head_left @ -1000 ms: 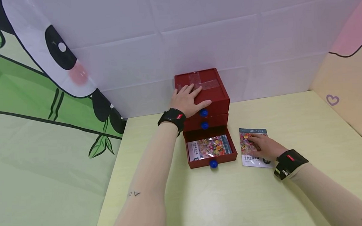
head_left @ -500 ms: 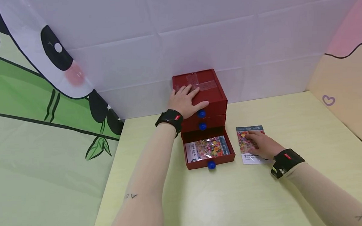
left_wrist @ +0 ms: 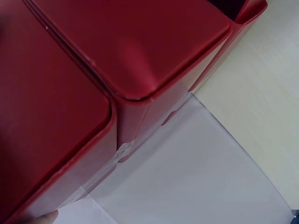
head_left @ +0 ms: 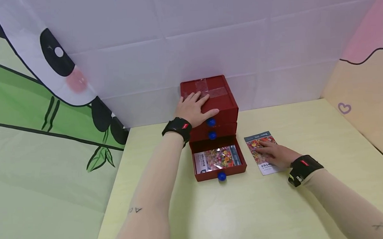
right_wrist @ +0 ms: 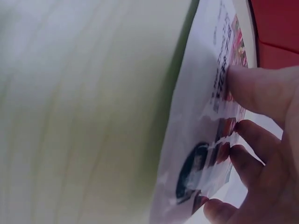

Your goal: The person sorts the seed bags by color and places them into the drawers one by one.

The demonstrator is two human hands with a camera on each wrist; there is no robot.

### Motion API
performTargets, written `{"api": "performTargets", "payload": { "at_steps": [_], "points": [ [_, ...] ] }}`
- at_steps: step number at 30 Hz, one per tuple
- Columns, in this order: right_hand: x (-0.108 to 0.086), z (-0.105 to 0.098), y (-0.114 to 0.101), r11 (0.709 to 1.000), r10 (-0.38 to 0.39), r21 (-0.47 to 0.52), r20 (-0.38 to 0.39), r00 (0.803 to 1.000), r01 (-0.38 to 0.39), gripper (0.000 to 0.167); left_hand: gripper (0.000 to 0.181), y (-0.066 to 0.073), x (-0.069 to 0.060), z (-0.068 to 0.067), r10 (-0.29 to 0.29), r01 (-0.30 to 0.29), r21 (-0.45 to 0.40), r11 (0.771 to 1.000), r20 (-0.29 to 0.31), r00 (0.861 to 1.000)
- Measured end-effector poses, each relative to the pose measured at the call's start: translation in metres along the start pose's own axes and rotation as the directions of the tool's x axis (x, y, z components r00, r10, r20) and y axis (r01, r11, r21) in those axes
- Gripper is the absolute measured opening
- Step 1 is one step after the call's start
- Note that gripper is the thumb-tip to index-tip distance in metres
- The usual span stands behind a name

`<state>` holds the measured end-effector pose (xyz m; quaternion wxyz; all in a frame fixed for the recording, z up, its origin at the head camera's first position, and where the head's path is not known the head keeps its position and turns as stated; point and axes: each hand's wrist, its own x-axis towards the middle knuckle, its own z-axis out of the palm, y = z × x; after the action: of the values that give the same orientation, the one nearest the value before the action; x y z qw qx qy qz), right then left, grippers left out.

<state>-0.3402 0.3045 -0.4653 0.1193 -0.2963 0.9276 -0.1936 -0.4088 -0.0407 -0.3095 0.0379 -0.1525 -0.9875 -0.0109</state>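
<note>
My left hand rests on the top left of a red drawer box, fingers spread and thumb beside the top blue knob. The box's lowest drawer is pulled out and holds a flower-printed packet lying flat. To the right of the drawer, a second flower-printed packet lies slightly turned on the table. My right hand rests on that packet; in the right wrist view, its thumb and fingertips touch the printed face. The left wrist view shows the box's red side, with only a fingertip visible.
The pale wooden table stretches around the box. Behind it hangs a printed cloth backdrop, and another panel borders the right side. Blue knobs stick out from the drawer fronts.
Under my right hand, the loose packet has turned and its top has shifted toward the drawer. My left hand keeps its place on the box. The whole view has drifted slightly.
</note>
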Motion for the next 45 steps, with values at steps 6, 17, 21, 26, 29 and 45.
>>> {"api": "performTargets", "payload": {
  "at_steps": [6,17,21,26,29,45],
  "points": [
    [0.003,-0.001,-0.003,1.000,-0.012,-0.004,-0.019,1.000,0.012,0.046,0.084,-0.001,-0.001,0.000,-0.012,0.012,-0.005,1.000,-0.009,1.000],
    [0.005,-0.004,-0.011,0.893,0.442,0.006,-0.194,0.876,-0.450,0.093,0.084,-0.001,-0.003,0.001,-0.003,0.004,0.005,1.000,-0.006,1.000],
    [0.006,-0.004,-0.013,0.858,0.503,-0.021,-0.170,0.848,-0.513,0.102,0.084,-0.002,-0.002,0.002,-0.005,0.006,0.012,1.000,-0.005,1.000],
    [0.008,-0.001,-0.013,0.837,0.534,-0.036,-0.169,0.829,-0.546,0.100,0.084,0.000,-0.002,0.000,0.000,0.000,0.004,1.000,-0.012,1.000],
    [0.009,0.000,-0.012,0.829,0.545,-0.040,-0.166,0.822,-0.558,0.098,0.083,0.000,-0.003,0.000,-0.002,0.002,0.000,1.000,-0.010,1.000],
    [0.010,0.005,-0.010,0.810,0.583,0.055,-0.185,0.791,-0.584,0.096,0.084,0.000,-0.002,0.001,-0.005,0.004,-0.005,1.000,-0.013,1.000]
  ]
}}
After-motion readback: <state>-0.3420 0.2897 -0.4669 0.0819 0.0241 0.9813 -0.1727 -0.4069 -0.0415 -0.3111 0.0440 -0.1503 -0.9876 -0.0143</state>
